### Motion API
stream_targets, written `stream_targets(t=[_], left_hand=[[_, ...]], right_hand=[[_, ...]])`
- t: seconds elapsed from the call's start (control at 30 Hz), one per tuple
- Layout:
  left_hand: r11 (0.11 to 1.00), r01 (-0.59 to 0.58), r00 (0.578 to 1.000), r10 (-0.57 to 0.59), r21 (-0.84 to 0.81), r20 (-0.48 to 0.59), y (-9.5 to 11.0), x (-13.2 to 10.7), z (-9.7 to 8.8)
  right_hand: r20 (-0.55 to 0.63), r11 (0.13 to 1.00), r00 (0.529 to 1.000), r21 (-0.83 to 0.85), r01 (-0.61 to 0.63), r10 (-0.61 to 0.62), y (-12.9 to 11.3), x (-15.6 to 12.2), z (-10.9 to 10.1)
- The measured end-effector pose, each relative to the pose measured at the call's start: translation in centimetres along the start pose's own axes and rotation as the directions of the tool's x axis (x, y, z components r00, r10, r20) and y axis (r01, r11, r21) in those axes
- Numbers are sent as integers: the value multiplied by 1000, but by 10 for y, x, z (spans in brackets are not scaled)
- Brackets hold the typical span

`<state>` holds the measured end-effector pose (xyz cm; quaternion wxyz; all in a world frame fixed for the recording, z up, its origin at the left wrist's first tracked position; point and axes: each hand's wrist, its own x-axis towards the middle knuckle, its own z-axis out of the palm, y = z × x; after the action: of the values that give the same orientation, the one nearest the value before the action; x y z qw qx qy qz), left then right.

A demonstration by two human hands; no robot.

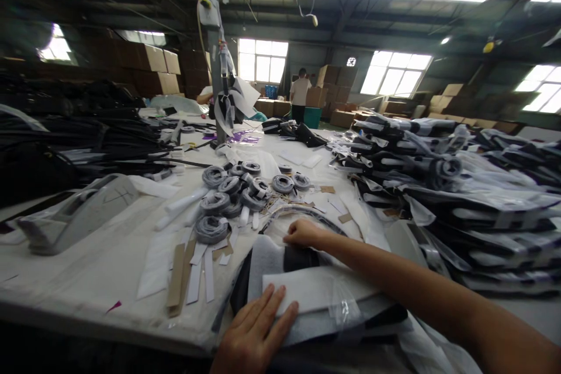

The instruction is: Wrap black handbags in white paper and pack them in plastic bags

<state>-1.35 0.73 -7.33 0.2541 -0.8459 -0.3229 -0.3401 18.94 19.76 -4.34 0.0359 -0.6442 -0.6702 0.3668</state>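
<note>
At the table's near edge lies a dark, folded fabric piece (pixel 302 258) with grey padding (pixel 265 260) and a strip of white foam (pixel 302 292) across it. Clear plastic film (pixel 344 307) shines on its right part. My left hand (pixel 258 327) rests flat on the foam and padding, its fingers spread. Just past the far edge of the piece, my right hand (pixel 304 234) is closed; what its fingers pinch, if anything, is hidden. Behind that hand curves a dark strap or handle (pixel 302 208) that looks plastic-covered.
Several coiled grey straps (pixel 213 228), cardboard strips (pixel 179 277) and white strips (pixel 195 274) lie left of the piece. A grey angled holder (pixel 83 210) stands farther left. Plastic-wrapped black goods (pixel 491 210) are stacked high at right. A post (pixel 218 70) rises mid-table; a person (pixel 300 93) stands far back.
</note>
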Motion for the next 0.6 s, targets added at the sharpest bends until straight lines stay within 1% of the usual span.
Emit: stream_targets(t=[0.07, 0.13, 0.23, 0.3, 0.43, 0.6], left_hand=[[1000, 2, 1000, -2, -2, -6, -1, 1, -3], [1000, 5, 1000, -5, -4, -5, 0, 2, -3], [1000, 7, 1000, -7, -3, 9, 1, 2, -2], [1000, 20, 1000, -20, -10, 23, 1, 2, -2], [999, 33, 998, -31, -32, 50, 2, 2, -4], [999, 23, 998, -20, -45, 60, 2, 3, -7]], right_hand=[[23, 991, 1000, 134, 3, -7, -3, -3, 2], [30, 961, 999, 277, 21, -31, -5, -10, 0], [29, 880, 996, 470, 62, -86, -8, -23, -9], [10, 817, 993, 569, 92, -119, -8, -32, -16], [-112, 709, 983, 682, 180, -142, -5, -46, -30], [-272, 626, 946, 710, 322, -177, -2, -64, -41]])
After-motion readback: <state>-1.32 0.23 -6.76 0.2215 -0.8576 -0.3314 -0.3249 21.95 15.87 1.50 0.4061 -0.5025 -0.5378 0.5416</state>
